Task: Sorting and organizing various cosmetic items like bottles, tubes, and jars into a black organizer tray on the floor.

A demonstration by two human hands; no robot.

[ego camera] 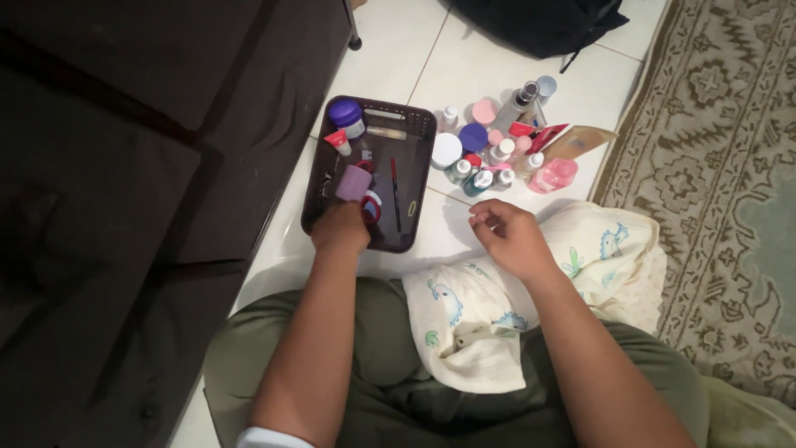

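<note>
Down on a tiled floor [431, 236], seen from above: left hand [341, 226] inside a dark tray [419, 124], fingers closed on a lilac jar [354, 183] set among tubes, a pen and a red ring, apparently to stand it in the tray's near end. Right hand [510, 236] hovering empty, fingers loosely curled, above a printed cloth [464, 319] on the lap. Bottles [497, 153] crowded just right of the tray, dark cabinet [124, 166] close along its left edge, rug [713, 166] farther right; bare tile only near the knees.
</note>
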